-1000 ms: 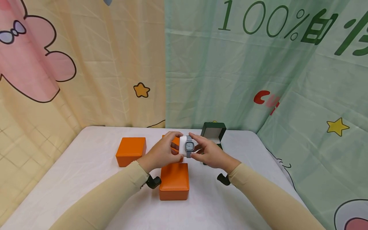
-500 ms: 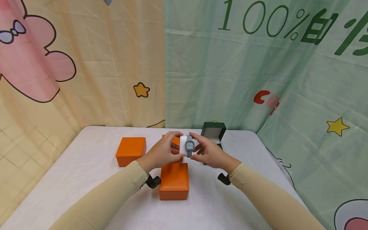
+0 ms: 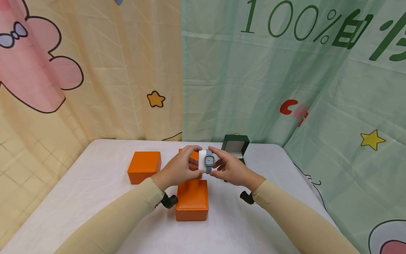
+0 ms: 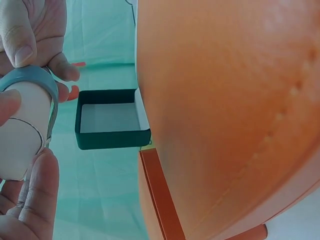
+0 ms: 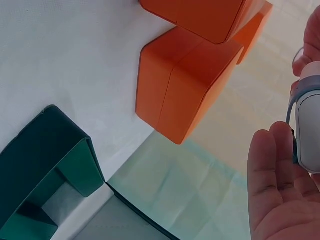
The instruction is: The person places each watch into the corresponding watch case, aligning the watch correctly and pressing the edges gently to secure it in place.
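A wristwatch (image 3: 209, 160) with a square case and a grey-blue strap is wrapped around a white watch pillow (image 3: 202, 162), raised between both hands over the table. My left hand (image 3: 181, 165) grips the pillow from the left, thumb below and index finger above. From the right, my right hand (image 3: 233, 167) holds the strap side. In the left wrist view its thumb (image 4: 20, 45) presses the blue-grey strap (image 4: 32, 75). The right wrist view shows the right fingers (image 5: 272, 170) alongside the strap, beside the smooth dial side of the watch.
An orange box (image 3: 192, 197) stands below the hands, another orange box (image 3: 144, 165) to the left, and a third orange box (image 3: 191, 154) is partly hidden behind the left hand. A dark green box (image 3: 236, 143) with its lid raised stands behind the right hand. White cloth (image 3: 238, 225) covers the table.
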A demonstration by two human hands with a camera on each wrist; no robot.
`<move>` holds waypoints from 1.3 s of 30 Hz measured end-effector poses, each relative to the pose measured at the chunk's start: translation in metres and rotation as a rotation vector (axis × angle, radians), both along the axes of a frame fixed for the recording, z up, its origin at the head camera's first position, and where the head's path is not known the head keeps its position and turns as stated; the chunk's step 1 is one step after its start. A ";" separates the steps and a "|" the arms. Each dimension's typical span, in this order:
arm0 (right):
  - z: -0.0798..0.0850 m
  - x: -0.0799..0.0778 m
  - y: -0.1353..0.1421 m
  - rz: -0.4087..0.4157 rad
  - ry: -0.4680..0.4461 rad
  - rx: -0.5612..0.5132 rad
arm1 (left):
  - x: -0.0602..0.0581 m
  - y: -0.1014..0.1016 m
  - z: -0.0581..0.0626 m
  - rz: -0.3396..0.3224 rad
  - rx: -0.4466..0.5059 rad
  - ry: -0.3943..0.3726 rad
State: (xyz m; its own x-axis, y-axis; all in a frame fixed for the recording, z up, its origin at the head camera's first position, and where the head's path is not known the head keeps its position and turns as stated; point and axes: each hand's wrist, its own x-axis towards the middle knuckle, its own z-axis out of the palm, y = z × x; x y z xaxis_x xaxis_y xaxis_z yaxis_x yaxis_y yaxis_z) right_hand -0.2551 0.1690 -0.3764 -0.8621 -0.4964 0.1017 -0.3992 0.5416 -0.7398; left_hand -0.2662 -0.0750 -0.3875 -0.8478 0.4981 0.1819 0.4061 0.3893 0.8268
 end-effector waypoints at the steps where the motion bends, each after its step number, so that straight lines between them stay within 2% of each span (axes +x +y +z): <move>1: 0.000 0.000 0.000 -0.001 0.000 0.000 | 0.000 0.000 0.000 0.001 0.000 0.001; 20: 0.001 0.002 -0.002 -0.025 0.012 0.017 | 0.001 0.002 -0.001 0.005 0.020 0.004; 39: -0.003 -0.001 -0.001 -0.007 0.029 0.001 | -0.001 0.001 -0.002 0.006 0.007 -0.001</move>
State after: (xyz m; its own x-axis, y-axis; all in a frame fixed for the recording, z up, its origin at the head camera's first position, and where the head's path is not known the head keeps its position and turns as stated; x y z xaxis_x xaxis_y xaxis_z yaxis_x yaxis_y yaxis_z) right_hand -0.2566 0.1676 -0.3792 -0.8622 -0.4906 0.1262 -0.4167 0.5452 -0.7274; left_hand -0.2671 -0.0736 -0.3898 -0.8510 0.4916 0.1846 0.4028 0.3856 0.8301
